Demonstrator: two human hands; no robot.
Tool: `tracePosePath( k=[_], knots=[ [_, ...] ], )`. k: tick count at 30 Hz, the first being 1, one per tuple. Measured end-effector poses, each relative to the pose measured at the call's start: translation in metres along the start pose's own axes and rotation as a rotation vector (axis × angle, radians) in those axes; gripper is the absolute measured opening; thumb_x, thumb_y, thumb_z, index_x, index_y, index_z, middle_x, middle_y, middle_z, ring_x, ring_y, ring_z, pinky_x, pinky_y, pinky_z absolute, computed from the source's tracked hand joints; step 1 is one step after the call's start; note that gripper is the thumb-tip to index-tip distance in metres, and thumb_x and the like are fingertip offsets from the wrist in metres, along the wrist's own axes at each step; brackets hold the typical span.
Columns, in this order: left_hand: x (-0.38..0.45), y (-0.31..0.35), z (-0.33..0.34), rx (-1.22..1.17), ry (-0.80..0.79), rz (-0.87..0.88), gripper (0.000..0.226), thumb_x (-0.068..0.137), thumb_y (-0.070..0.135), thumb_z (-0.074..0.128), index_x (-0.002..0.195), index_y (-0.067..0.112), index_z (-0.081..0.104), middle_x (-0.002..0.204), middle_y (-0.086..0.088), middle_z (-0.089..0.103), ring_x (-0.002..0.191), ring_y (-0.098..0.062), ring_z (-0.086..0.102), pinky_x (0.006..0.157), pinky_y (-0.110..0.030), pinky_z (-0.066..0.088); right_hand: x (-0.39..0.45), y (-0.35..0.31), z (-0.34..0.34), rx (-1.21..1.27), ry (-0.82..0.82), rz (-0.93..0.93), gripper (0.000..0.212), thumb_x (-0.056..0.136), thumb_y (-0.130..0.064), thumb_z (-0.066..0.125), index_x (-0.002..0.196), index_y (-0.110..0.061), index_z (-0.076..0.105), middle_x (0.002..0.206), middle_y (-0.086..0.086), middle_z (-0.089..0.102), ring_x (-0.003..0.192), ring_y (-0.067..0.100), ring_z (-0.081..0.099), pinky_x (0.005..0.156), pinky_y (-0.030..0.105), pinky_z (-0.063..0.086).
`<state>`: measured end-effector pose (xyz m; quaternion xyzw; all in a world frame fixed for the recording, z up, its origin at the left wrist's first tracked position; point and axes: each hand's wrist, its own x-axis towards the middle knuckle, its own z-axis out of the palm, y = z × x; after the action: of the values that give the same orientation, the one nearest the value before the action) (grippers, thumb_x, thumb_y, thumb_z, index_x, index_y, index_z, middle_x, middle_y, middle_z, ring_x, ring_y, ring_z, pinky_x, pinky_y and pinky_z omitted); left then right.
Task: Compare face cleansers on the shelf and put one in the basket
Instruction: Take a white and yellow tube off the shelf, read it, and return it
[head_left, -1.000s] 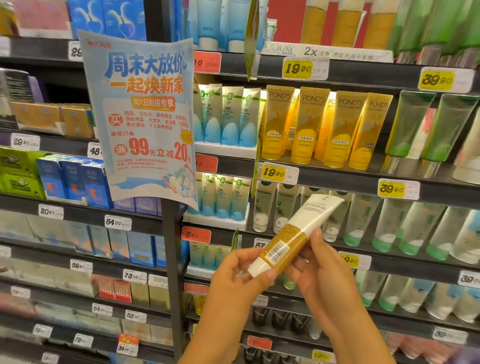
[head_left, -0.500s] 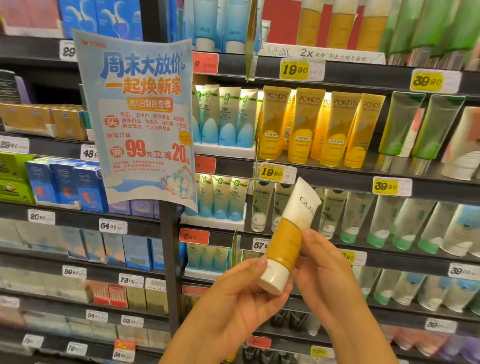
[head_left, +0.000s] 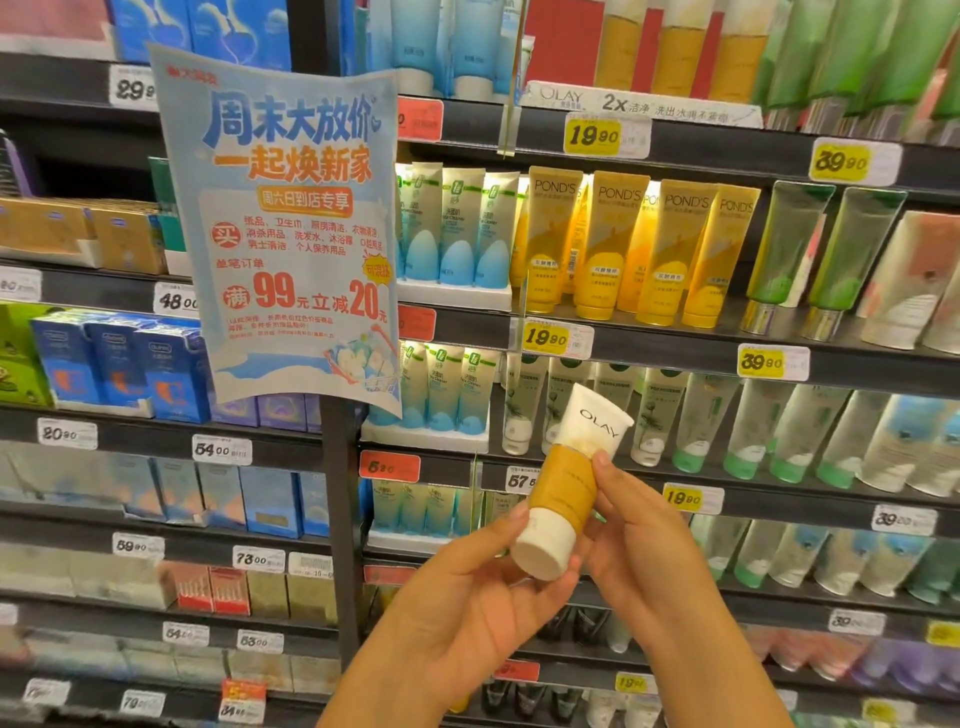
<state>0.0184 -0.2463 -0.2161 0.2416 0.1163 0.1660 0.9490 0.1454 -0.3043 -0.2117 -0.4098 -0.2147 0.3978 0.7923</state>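
Left hand (head_left: 467, 603): lower centre of the frame, palm up, fingers and thumb curled round the white cap end of the tube.
Right hand (head_left: 639, 540): just right of it, thumb and fingers pinching the tube's orange middle.
Olay tube (head_left: 569, 483): centre of the frame, cap down and tilted, white top reading OLAY, held in front of the shelves.
Pond's tubes (head_left: 644, 249): yellow, standing cap down on the shelf above, centre right.
Blue and white tubes (head_left: 457, 234): left of those, in a white tray.
Green tubes (head_left: 826, 254): further right on that shelf.
Promotional sign (head_left: 296, 228): pale blue, upper left of centre, hanging before the shelf post.
Price tag (head_left: 545, 338): yellow, reads 19.90.
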Motion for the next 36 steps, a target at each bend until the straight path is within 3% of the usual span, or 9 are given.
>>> tracePosePath(
  k=[4, 9, 15, 20, 23, 27, 31, 36],
  knots=[
    [-0.001, 0.004, -0.01, 0.043, 0.034, 0.017, 0.017, 0.067, 0.001, 0.064, 0.077, -0.01, 0.072, 0.09, -0.031, 0.066, 0.073, -0.036, 0.067, 0.069, -0.043, 0.057, 0.0, 0.006, 0.004, -0.086, -0.014, -0.157, 0.028, 0.078, -0.026, 0.057, 0.099, -0.008, 0.06, 0.076, 0.002, 0.071, 0.067, 0.013, 0.067, 0.06, 0.029, 0.058],
    [0.006, 0.011, -0.023, 0.047, 0.081, 0.072, 0.033, 0.067, -0.002, 0.062, 0.099, -0.012, 0.064, 0.099, -0.03, 0.066, 0.079, -0.037, 0.068, 0.073, -0.047, 0.057, -0.002, 0.009, 0.012, -0.196, -0.025, -0.283, 0.028, 0.079, -0.023, 0.056, 0.106, -0.014, 0.058, 0.087, 0.001, 0.073, 0.079, 0.013, 0.068, 0.067, 0.028, 0.057],
    [0.012, 0.011, -0.031, 0.033, -0.038, 0.073, 0.029, 0.072, -0.001, 0.06, 0.098, -0.012, 0.067, 0.102, -0.03, 0.067, 0.082, -0.035, 0.069, 0.074, -0.046, 0.058, -0.006, 0.007, 0.013, -0.323, 0.008, -0.343, 0.045, 0.072, -0.022, 0.062, 0.117, -0.018, 0.058, 0.102, 0.0, 0.07, 0.095, 0.014, 0.066, 0.077, 0.026, 0.055],
    [0.018, 0.01, -0.027, 0.05, -0.098, 0.083, 0.025, 0.074, 0.004, 0.06, 0.093, -0.008, 0.071, 0.106, -0.028, 0.067, 0.087, -0.034, 0.069, 0.073, -0.042, 0.058, -0.007, -0.001, 0.014, -0.362, -0.019, -0.355, 0.059, 0.065, -0.02, 0.068, 0.122, -0.024, 0.054, 0.095, -0.007, 0.071, 0.092, 0.011, 0.067, 0.072, 0.022, 0.054],
    [0.025, 0.012, -0.023, 0.072, -0.099, 0.097, 0.027, 0.072, 0.003, 0.061, 0.094, -0.009, 0.07, 0.105, -0.029, 0.066, 0.086, -0.037, 0.068, 0.069, -0.043, 0.059, 0.002, -0.007, 0.01, -0.322, 0.058, -0.327, 0.068, 0.063, -0.022, 0.069, 0.128, -0.022, 0.048, 0.093, -0.002, 0.072, 0.092, 0.015, 0.068, 0.078, 0.03, 0.053],
    [0.041, 0.012, -0.014, 0.128, -0.083, 0.135, 0.024, 0.071, 0.002, 0.061, 0.091, -0.008, 0.07, 0.098, -0.029, 0.068, 0.083, -0.037, 0.068, 0.066, -0.042, 0.058, 0.018, -0.019, 0.0, -0.314, 0.029, -0.272, 0.054, 0.064, -0.025, 0.068, 0.115, -0.007, 0.059, 0.091, 0.004, 0.074, 0.085, 0.017, 0.07, 0.072, 0.028, 0.056],
    [0.064, 0.002, 0.006, 0.161, -0.062, 0.173, 0.036, 0.069, 0.001, 0.063, 0.103, -0.011, 0.064, 0.101, -0.031, 0.066, 0.083, -0.038, 0.068, 0.068, -0.043, 0.059, 0.034, -0.042, -0.019, -0.331, 0.001, -0.277, 0.043, 0.063, -0.025, 0.068, 0.102, -0.008, 0.062, 0.084, 0.003, 0.073, 0.08, 0.016, 0.07, 0.071, 0.029, 0.058],
    [0.099, -0.012, 0.039, 0.241, -0.019, 0.283, 0.042, 0.073, 0.002, 0.065, 0.113, -0.007, 0.056, 0.102, -0.029, 0.067, 0.085, -0.039, 0.068, 0.066, -0.041, 0.059, 0.057, -0.085, -0.045, -0.367, -0.09, -0.321, 0.044, 0.063, -0.029, 0.069, 0.102, -0.009, 0.064, 0.086, 0.004, 0.074, 0.081, 0.016, 0.07, 0.072, 0.027, 0.058]
  ],
)
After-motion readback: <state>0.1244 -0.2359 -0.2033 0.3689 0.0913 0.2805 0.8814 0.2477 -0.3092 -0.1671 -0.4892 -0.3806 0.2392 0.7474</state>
